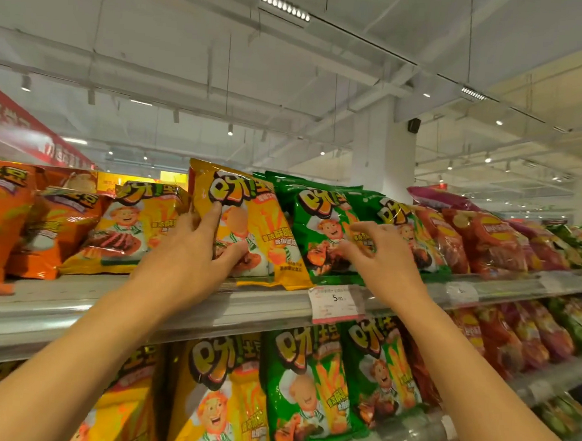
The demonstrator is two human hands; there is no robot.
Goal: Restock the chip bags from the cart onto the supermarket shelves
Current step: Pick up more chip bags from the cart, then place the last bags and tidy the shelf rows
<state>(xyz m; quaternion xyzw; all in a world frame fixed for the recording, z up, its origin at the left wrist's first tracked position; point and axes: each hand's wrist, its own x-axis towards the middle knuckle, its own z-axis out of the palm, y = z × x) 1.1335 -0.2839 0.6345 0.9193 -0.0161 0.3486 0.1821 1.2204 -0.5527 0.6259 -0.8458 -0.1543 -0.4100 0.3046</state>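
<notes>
Yellow chip bag (pixel 248 224) upright, top leftward

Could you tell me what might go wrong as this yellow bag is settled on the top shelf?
The yellow chip bag stands tilted at the front edge of the top shelf, held by the left hand; once released, it may tip forward and fall. The right hand is at the green chip bag beside it, so a nudge could knock that row askew. The bag's base also sits near the price tag, which could get dislodged.
</notes>
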